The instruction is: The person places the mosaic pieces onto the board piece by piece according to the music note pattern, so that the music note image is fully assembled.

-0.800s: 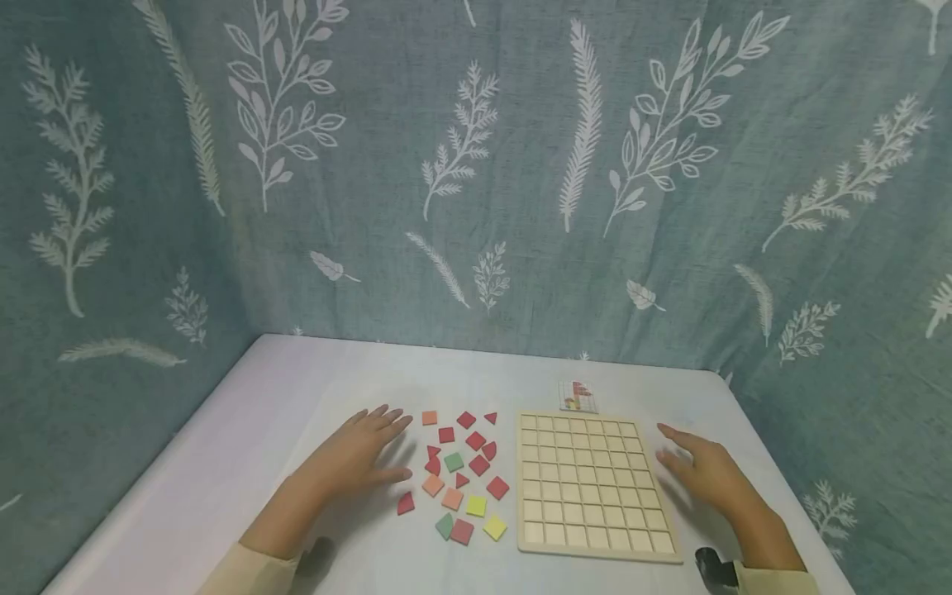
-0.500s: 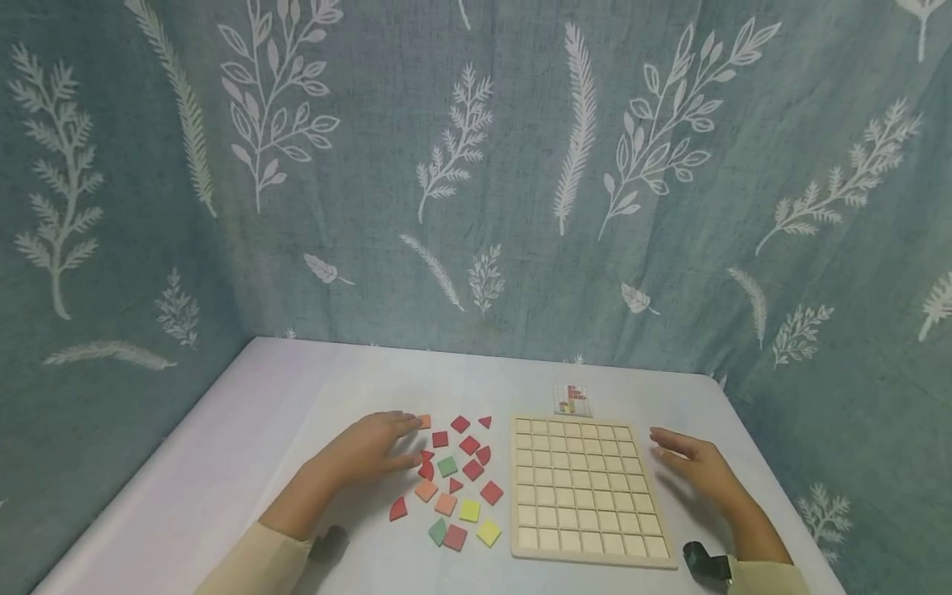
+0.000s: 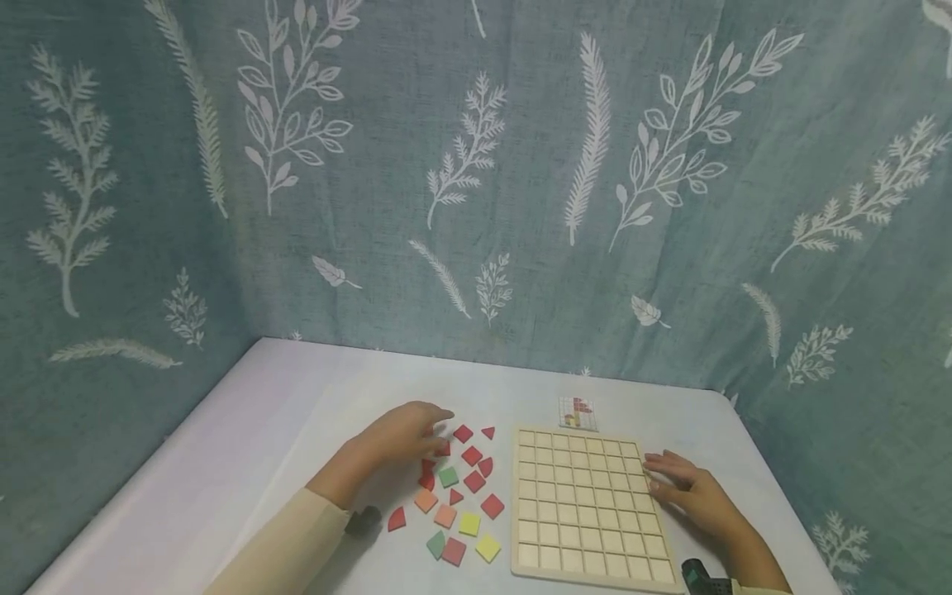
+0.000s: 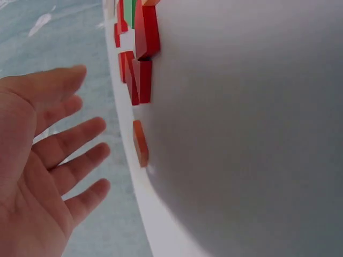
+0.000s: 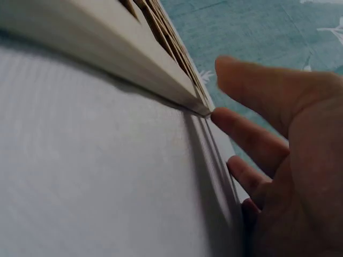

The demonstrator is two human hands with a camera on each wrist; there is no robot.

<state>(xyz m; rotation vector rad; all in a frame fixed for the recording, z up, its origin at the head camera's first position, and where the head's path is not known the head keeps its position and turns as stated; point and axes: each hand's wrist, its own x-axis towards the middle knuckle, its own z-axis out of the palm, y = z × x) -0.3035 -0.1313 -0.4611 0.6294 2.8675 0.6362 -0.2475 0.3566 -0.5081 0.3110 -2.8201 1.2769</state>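
My left hand (image 3: 407, 434) is over the far left of the loose tiles, covering an orange tile (image 4: 140, 143) in the head view. The left wrist view shows its fingers spread and loosely bent, holding nothing, apart from that tile. Around it lie red squares (image 3: 472, 455), red quarter-round and triangular pieces, a green square (image 3: 449, 477), orange squares (image 3: 445, 516) and yellow squares (image 3: 469, 524). Along the right edge of the wooden grid board (image 3: 571, 504) is my right hand (image 3: 695, 492), relaxed and holding nothing. Whether its fingertips touch the board I cannot tell.
A small picture card (image 3: 577, 413) with a red, yellow and orange design lies behind the board. The white table (image 3: 327, 388) meets a leaf-patterned teal cloth (image 3: 402, 314) at its back and sides.
My left hand has moved right over the tiles and now hides the orange one. My right hand has come in closer to the board's right edge. The head view has shifted slightly.
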